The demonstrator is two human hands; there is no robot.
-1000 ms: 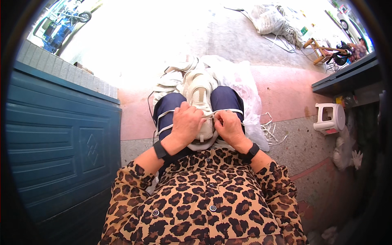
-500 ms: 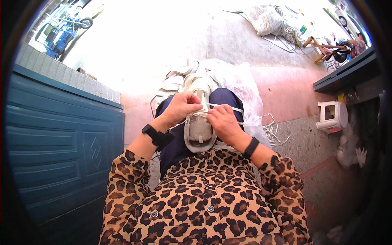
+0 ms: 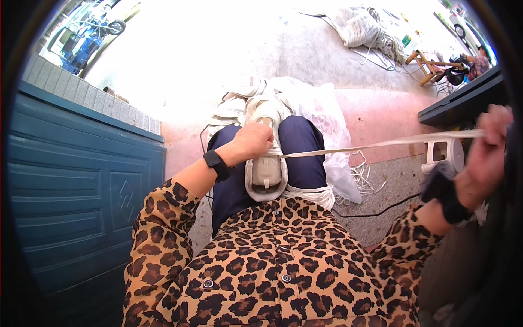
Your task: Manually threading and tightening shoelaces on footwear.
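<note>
A beige-grey shoe [image 3: 266, 177] lies between my knees, its heel opening toward me. My left hand [image 3: 252, 143] is closed at the shoe's lacing area, with the fingertips partly hidden. From the eyelets a flat white shoelace [image 3: 370, 146] runs taut to the far right. Its other end is in my right hand [image 3: 486, 150], which is raised out to the side, closed on it and blurred by motion. More white laces [image 3: 313, 196] lie in a bundle over my right thigh.
Several pale shoes [image 3: 234, 106] are heaped beyond my knees, beside a clear plastic bag [image 3: 340, 131]. Loose white laces [image 3: 365, 182] and a black cable [image 3: 381, 210] lie on the floor to the right. A white stool [image 3: 455, 155] stands near my right arm; a blue door [image 3: 81, 185] is at left.
My right hand has swung from the shoe far out to the right, drawing the shoelace straight. My left hand has stayed at the shoe, its fingers now curled lower over it.
</note>
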